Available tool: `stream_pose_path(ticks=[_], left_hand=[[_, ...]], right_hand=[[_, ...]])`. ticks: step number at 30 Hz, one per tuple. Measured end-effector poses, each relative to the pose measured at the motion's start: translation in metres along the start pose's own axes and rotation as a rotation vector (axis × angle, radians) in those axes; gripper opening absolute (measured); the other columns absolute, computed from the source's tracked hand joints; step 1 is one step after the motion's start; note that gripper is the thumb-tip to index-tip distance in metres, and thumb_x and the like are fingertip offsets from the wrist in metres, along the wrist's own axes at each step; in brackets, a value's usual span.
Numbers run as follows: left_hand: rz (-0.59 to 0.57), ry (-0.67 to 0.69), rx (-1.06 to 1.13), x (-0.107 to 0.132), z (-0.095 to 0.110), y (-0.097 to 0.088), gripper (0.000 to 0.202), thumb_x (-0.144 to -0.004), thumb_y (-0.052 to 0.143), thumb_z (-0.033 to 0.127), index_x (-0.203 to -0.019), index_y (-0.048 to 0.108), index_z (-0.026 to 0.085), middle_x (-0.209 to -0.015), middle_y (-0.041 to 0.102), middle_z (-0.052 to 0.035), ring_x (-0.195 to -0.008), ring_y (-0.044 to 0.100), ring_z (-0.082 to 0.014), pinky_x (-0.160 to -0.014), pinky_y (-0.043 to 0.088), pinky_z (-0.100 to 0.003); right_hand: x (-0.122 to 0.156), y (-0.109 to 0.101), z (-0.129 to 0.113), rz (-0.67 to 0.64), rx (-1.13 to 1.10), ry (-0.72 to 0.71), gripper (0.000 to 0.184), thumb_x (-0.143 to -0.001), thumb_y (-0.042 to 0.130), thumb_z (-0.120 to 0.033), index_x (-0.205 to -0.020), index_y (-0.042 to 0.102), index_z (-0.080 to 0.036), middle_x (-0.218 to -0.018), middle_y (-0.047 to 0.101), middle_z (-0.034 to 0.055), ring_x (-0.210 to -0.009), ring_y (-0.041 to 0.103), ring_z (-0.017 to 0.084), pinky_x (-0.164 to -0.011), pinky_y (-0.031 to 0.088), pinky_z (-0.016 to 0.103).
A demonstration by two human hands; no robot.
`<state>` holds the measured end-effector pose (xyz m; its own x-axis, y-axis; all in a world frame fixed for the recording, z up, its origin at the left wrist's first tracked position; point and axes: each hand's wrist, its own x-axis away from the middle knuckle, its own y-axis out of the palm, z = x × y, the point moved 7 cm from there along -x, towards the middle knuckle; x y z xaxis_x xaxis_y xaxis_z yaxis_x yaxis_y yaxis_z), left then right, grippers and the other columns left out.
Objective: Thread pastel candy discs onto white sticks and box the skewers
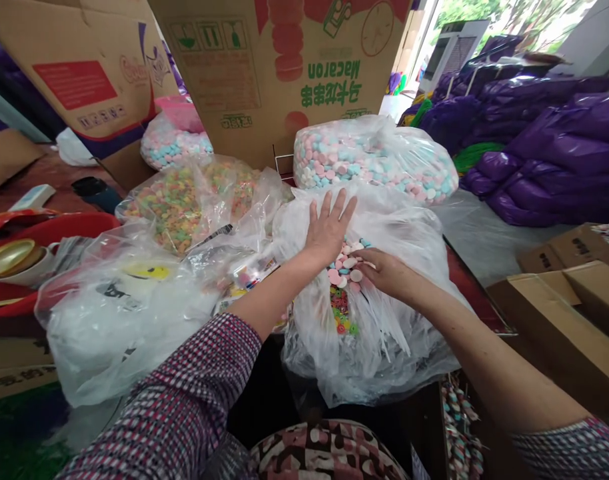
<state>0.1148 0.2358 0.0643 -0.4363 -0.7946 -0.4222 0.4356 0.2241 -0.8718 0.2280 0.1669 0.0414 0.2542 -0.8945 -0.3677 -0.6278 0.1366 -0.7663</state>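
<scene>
My left hand lies flat, fingers stretched out, on the far rim of a big clear plastic bag in front of me. In the bag's mouth sit pastel round candies and small coloured ring candies, over a bundle of white sticks. My right hand reaches in from the right with its fingers curled among the pastel candies; what it holds is hidden.
Behind stand a full bag of pastel candies, a bag of coloured rings, another pastel bag and cardboard boxes. Purple bags are piled at right, brown cartons at near right, a red basin at left.
</scene>
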Motion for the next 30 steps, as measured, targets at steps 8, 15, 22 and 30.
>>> stream_pose_path(ticks=[8,15,22,30], left_hand=[[-0.103,-0.279,0.554,-0.022,-0.046,0.014,0.027,-0.075,0.045,0.004,-0.085,0.064,0.019,-0.085,0.071,-0.0027,-0.093,0.065,-0.0225,-0.099,0.047,-0.042],[-0.615,-0.5,1.285,0.024,-0.013,0.016,0.026,-0.082,0.056,0.04,-0.086,0.066,0.016,-0.08,0.069,-0.0061,-0.067,0.063,-0.0179,-0.059,0.05,-0.029],[-0.096,-0.271,0.319,0.014,-0.033,-0.056,0.031,-0.087,0.06,0.04,-0.106,0.067,0.016,-0.11,0.069,-0.0134,-0.112,0.062,-0.0308,-0.099,0.048,-0.047],[-0.003,0.157,-0.05,0.053,0.032,-0.032,0.05,-0.093,0.051,0.024,-0.143,0.048,0.024,-0.156,0.043,-0.008,-0.149,0.03,-0.0293,-0.123,0.012,-0.054]], right_hand=[[0.0,-0.046,0.006,0.255,0.068,-0.073,0.055,-0.087,0.059,-0.026,-0.142,0.053,-0.024,-0.153,0.047,0.0097,-0.141,0.044,0.03,-0.114,0.039,0.051],[-0.021,0.002,0.045,0.157,0.317,0.045,0.083,-0.073,0.056,-0.008,-0.154,0.034,-0.013,-0.162,0.03,0.0162,-0.15,0.024,0.035,-0.118,0.028,0.06],[-0.029,-0.009,0.062,0.241,-0.441,0.335,0.037,-0.069,0.053,-0.013,-0.099,0.074,-0.021,-0.072,0.068,-0.0001,-0.065,0.062,0.018,-0.062,0.052,0.031],[-0.035,0.005,0.05,0.08,-0.993,0.552,0.013,-0.065,0.062,-0.014,-0.075,0.068,-0.02,-0.064,0.063,-0.0013,-0.053,0.055,0.011,-0.049,0.045,0.022]])
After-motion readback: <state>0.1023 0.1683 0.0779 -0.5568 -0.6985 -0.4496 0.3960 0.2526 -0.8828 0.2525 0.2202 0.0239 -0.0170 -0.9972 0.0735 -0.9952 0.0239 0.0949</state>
